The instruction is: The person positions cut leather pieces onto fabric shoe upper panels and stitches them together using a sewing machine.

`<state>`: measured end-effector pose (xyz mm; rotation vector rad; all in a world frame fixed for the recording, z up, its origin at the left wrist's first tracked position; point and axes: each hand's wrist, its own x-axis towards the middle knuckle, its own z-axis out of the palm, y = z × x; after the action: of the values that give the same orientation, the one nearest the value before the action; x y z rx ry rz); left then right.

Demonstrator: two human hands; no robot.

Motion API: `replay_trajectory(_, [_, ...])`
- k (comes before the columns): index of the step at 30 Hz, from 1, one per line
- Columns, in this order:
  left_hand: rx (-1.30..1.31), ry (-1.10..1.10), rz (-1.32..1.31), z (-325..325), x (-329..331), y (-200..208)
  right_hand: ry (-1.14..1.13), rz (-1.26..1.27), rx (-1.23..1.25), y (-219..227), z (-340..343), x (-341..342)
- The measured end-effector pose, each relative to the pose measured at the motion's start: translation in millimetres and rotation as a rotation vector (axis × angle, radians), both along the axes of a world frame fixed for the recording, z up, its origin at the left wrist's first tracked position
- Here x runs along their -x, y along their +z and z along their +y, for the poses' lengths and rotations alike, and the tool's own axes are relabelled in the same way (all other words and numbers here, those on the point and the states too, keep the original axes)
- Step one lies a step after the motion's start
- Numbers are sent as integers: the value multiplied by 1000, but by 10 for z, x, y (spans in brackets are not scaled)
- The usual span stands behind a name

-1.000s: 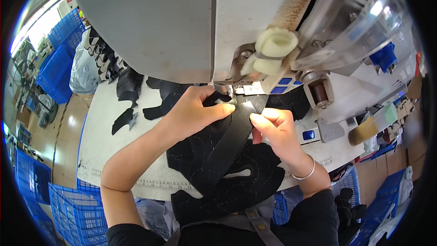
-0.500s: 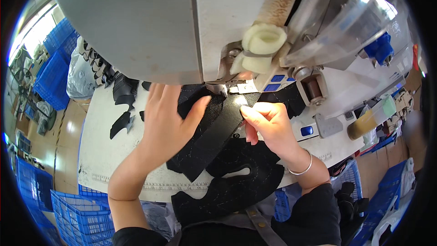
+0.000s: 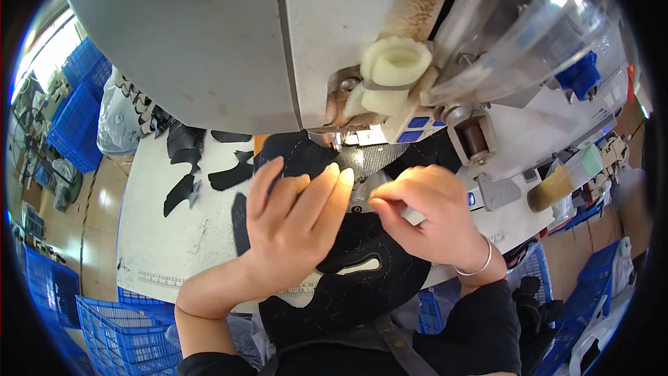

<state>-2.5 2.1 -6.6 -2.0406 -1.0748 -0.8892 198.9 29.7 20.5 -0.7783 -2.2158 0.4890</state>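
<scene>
Black textured fabric (image 3: 376, 160) lies beneath the needle area (image 3: 336, 141) of a sewing machine, under its lamp. My left hand (image 3: 296, 226) rests over the fabric, fingers stretched out and apart, its fingertips just in front of the needle. To the right of it, my right hand (image 3: 431, 212) is closed, thumb and forefinger pinched together; whatever is between them is too small to make out. A larger curved black fabric piece (image 3: 390, 278) with a slot in it hangs over the table's near edge toward my lap.
The grey machine head (image 3: 188, 42) covers the upper middle. Loose black cut pieces (image 3: 229, 175) lie on the white table (image 3: 149, 237) at left. A thread spool (image 3: 475, 141) sits at right. Blue crates (image 3: 125, 338) stand on the floor below left.
My left hand has moved right and nearer, its fingers now pointing at the needle. The right hand has turned, still pinched. The fabric has swung around, and its long strip no longer shows.
</scene>
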Motion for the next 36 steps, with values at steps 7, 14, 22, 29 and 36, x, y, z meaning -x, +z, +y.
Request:
replay_trajectory(7, [6, -95, -150, 167, 87, 41, -193, -145, -621, -60, 256, -28])
replay_trajectory(14, [9, -135, -172, 281, 148, 84, -52, -127, -790, -115, 361, -42])
replay_trajectory(22, [-36, -252, -237, 497, 272, 75, -100, -175, -906, -179, 207, 91])
replay_trajectory(29, [-121, -313, -319, 728, 368, -129, -184, -107, -1030, -339, 305, 243])
replay_trajectory(36, [-26, 0, 108, 78, 199, 187, -250, -17, -878, -328, 363, 116])
